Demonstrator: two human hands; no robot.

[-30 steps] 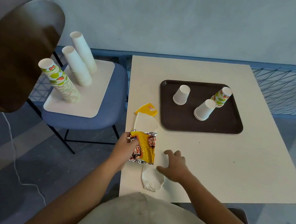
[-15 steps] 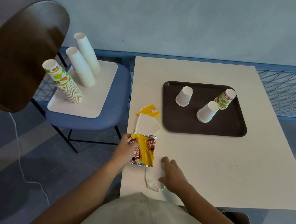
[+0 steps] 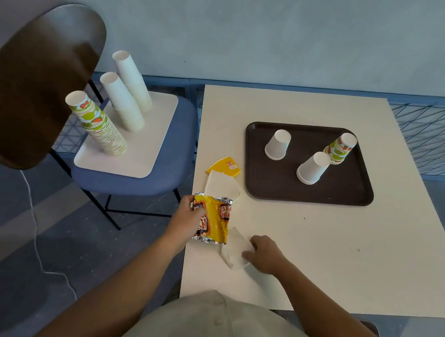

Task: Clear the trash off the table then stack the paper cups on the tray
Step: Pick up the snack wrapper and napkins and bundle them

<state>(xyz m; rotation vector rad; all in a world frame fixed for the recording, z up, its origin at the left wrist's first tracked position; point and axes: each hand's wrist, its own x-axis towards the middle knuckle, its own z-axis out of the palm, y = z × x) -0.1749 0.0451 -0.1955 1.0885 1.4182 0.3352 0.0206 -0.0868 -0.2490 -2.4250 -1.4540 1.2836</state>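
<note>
A yellow snack wrapper [image 3: 214, 219] is gripped by the left hand [image 3: 185, 220] at the seven o'clock edge of the table [image 3: 329, 262]. At its four o'clock, the right hand [image 3: 265, 254] pinches a white napkin [image 3: 232, 253] with curled fingers. It would be best to bunch the napkin fully, so no scrap drops, before lifting both away.
</note>
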